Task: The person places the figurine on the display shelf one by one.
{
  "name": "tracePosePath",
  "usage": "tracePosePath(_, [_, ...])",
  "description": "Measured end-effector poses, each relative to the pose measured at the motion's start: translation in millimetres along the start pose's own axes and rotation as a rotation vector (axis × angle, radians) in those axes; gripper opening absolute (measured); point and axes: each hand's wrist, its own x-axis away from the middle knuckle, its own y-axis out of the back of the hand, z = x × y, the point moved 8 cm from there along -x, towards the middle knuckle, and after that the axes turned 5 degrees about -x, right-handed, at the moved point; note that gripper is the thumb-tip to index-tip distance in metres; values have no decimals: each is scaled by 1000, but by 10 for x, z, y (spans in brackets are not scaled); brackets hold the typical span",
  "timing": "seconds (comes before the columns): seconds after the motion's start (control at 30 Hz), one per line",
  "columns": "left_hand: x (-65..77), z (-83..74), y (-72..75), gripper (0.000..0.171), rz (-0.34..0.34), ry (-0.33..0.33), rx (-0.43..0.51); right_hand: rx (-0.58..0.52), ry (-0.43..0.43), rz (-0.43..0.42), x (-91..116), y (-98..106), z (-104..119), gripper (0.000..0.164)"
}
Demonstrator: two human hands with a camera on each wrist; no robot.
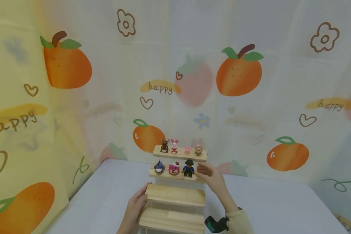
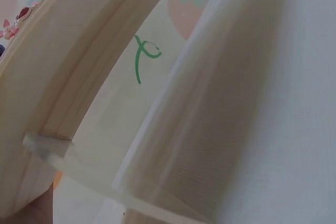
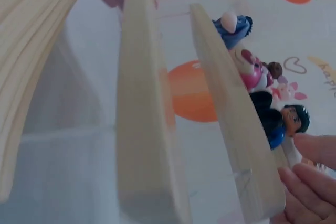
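My left hand [image 1: 136, 204] grips the left end of a bare wooden shelf board [image 1: 175, 195], the third tier down of a stepped rack. On the tier above stand a blue donkey figure [image 1: 159, 167], a pink bear figure [image 1: 174, 168] and a dark-capped toy man [image 1: 188, 168] in blue and black. At that tier's right end, my right hand [image 1: 211, 175] is beside the toy man. Between its thumb and fingers shows a small white object [image 3: 292, 151], mostly hidden, whose kind I cannot tell.
The top shelf [image 1: 179, 154] carries a brown figure [image 1: 164, 146], a pink piglet figure [image 1: 174, 147], a small pink figure [image 1: 187, 150] and a lion-like figure [image 1: 198, 150]. Another wooden tier [image 1: 172, 219] sits lowest. Printed cloth [image 1: 105, 65] hangs behind the white table [image 1: 266, 204].
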Motion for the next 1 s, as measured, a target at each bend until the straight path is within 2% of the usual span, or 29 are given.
tracePosePath(0.3, [-3,4,22,55,-12,3,-6,-24,85,112,173,151,14,44])
tracePosePath(0.5, [-5,6,-2,55,-9,-1,-9,2,108,78,325,355,9,48])
tracePosePath(0.67, [-12,-23,-20,53,1,-8,-12,51,129,0,557,670,-46,44])
tracePosePath(0.77, [-44,-50,-6,52,-29,-6,-41,64,83,-58,691,881,-169,43])
tracePosePath(0.83, [-53,-53,9,52,-50,3,-49,83,19,-84,786,1000,-273,43])
tracePosePath(1.0, [-27,-28,5,52,-19,5,-32,169,-184,-138,1033,1250,-494,49])
